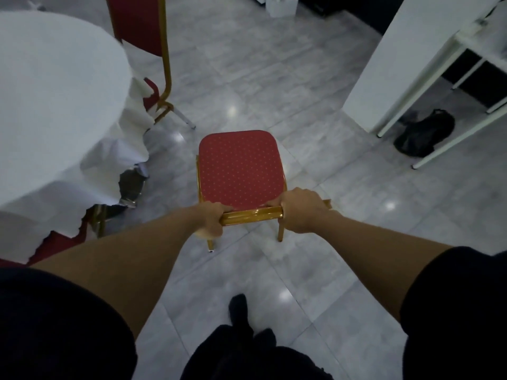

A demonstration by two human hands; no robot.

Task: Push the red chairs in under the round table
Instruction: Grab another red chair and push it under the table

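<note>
Dark sleeves and two bare forearms are filling the bottom of the view, a foot showing on the pale tiled floor [247,86] between them. To the left, the round table [55,91], draped in white cloth to the floor, is taking up the most room. The chair [240,168] being gripped is standing clear of it on open floor, seat pointing away from the person and not toward the table. The left hand [211,219] and right hand [300,209] are both curling fingers around the gold top rail of its back, one at each end. That rail looks like the right place to hold: the metal frame should be stiff and fairly light, likely sliding easily on glossy tile, though the gloss may let the legs skid. Three red chairs are showing: this one, a second [137,23] already tucked at the table's far side, and part of a third [55,242] under the cloth at the near left. One black bag [425,133] is lying under a white frame on the right.
</note>
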